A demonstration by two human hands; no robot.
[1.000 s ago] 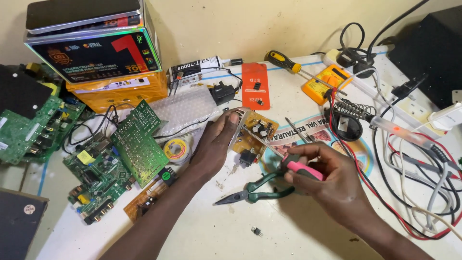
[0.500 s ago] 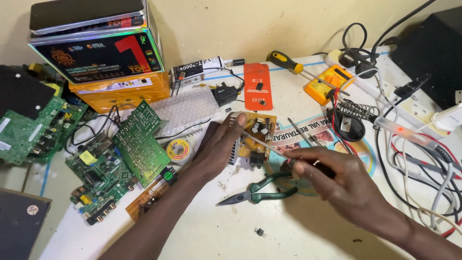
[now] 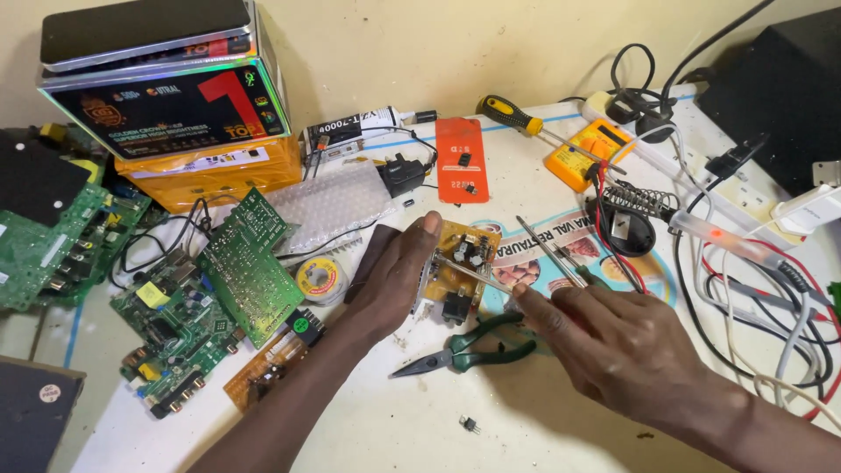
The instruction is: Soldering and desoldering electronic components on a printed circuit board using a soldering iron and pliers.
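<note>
Tweezers (image 3: 491, 278) newly between fingers (image 3: 534, 307), board (image 3: 460, 267)

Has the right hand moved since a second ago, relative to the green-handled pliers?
Yes. The right hand has moved up past the pliers toward the small brown circuit board; earlier it was beside their handles.

There are two hands, left (image 3: 394, 280) and right (image 3: 626, 346), one small brown circuit board (image 3: 460, 267), one pair of green-handled pliers (image 3: 469, 355), one yellow-handled screwdriver (image 3: 517, 118), one yellow multimeter (image 3: 589, 153), one solder spool (image 3: 320, 278) and one orange card (image 3: 462, 159)
</note>
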